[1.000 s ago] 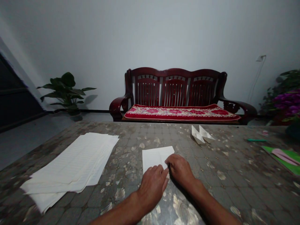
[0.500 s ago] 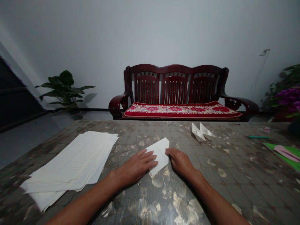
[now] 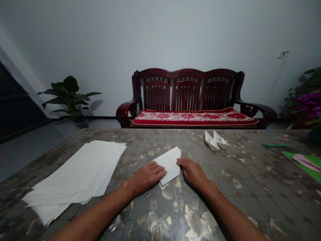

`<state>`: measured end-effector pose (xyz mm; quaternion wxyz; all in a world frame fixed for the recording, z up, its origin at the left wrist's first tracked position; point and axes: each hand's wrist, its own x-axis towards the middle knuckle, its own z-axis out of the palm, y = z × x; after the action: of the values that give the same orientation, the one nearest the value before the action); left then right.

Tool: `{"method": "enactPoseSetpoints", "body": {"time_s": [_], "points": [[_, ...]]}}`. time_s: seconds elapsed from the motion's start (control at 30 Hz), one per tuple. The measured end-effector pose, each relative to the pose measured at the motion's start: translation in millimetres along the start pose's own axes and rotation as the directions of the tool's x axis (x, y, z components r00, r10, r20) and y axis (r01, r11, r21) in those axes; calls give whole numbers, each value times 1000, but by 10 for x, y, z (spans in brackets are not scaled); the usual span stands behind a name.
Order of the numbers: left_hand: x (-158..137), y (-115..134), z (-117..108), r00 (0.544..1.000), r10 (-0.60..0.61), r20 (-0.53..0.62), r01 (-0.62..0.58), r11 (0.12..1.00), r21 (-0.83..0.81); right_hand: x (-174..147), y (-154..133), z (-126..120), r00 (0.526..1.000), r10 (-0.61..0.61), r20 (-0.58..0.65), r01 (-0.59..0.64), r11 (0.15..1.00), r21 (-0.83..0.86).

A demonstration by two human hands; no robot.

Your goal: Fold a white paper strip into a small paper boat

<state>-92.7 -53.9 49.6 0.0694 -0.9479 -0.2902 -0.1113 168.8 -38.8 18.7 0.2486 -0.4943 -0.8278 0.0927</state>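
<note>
A folded sheet of white paper (image 3: pixel 170 165) lies at a slant on the table in front of me, one corner pointing away. My left hand (image 3: pixel 149 174) is at its left edge, fingers bent and drawn together over the paper, partly hiding that side. At the right edge, my right hand (image 3: pixel 192 170) pinches the paper between thumb and fingertips, the other fingers curled in. Beyond it to the right stands a small folded white paper piece (image 3: pixel 216 141) with two raised points.
A stack of lined paper sheets (image 3: pixel 77 174) lies on the left of the patterned table (image 3: pixel 160 214). To the right are a teal pen-like stick (image 3: pixel 276 145) and green and pink sheets (image 3: pixel 304 164). Behind the table stands a dark red wooden bench (image 3: pixel 187 90).
My left hand has slid slightly left and its fingers have bent in from lying flat, baring more of the folded paper. The right hand stays at the right edge.
</note>
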Motion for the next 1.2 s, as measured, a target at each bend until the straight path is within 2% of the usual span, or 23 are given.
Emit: {"method": "enactPoseSetpoints", "body": {"time_s": [0.17, 0.3, 0.47, 0.7, 0.8, 0.93, 1.03, 1.2], "points": [[110, 59, 95, 999, 39, -34, -40, 999, -11, -17, 28, 43, 1000, -20, -14, 20, 1000, -1], [203, 124, 152, 998, 49, 28, -48, 999, -17, -36, 47, 65, 999, -51, -14, 51, 999, -4], [222, 130, 108, 994, 58, 90, -46, 991, -125, -68, 22, 65, 994, -104, -24, 103, 992, -69], [133, 186, 10, 994, -46, 103, 75, 950, -304, -58, 13, 34, 996, -86, -20, 85, 996, -18], [140, 203, -10, 984, -138, 111, 169, 918, -358, -67, -4, -40, 998, -39, 56, 36, 999, 39], [200, 195, -68, 956, -247, 158, 290, 873, -393, -101, -65, -144, 988, -34, 152, 24, 997, 67], [239, 175, -137, 950, -245, 195, 306, 860, -409, -119, -96, -168, 987, -26, 156, 15, 997, 71], [227, 124, -234, 959, -163, 234, 260, 835, -485, -124, -52, -117, 990, -51, 128, 40, 995, 86]]}}
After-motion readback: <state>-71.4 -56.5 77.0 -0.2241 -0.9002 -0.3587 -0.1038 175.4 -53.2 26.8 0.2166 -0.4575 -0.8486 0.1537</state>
